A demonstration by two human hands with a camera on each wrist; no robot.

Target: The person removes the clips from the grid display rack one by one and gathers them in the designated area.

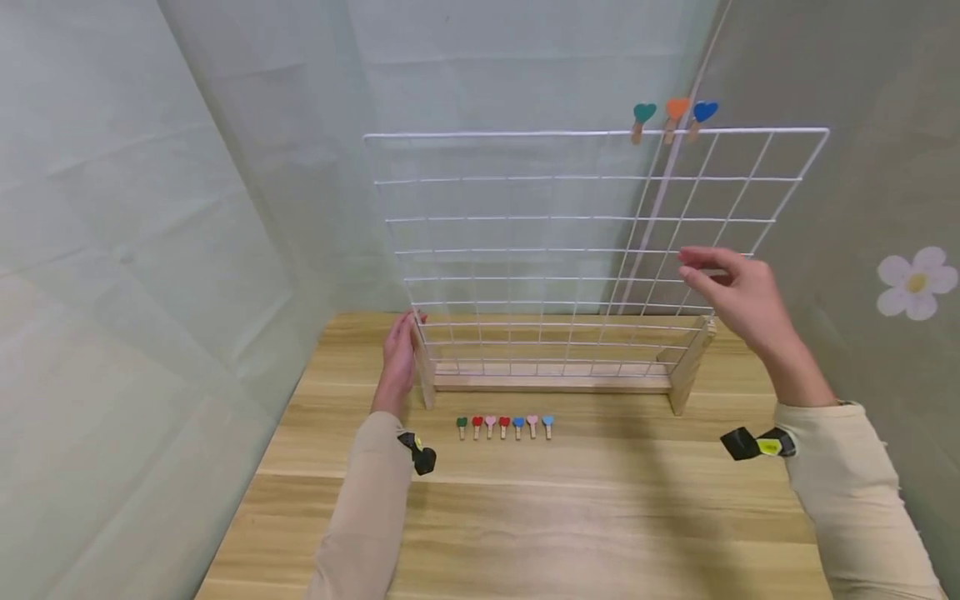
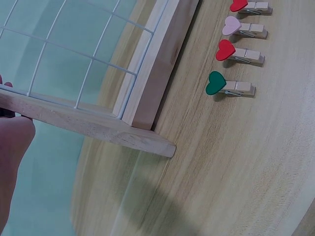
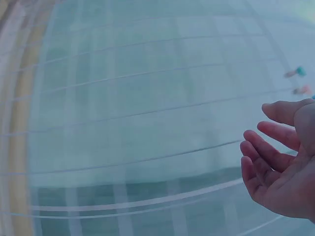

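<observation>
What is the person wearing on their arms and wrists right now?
Both arms wear long, plain beige sleeves: left sleeve, right sleeve. Each wrist carries a small black device with a yellow mark, at the left wrist and the right wrist. The left hand and right hand are bare; no gloves or rings show.

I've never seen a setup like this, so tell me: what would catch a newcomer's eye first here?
A white wire grid stands upright in a wooden base at the back of the table. Three heart-topped pegs are clipped to its top edge, towards the right; seven more lie in a row in front of the base. The left hand rests against the grid's left post, and the right hand is raised, empty, near its right side.
</observation>
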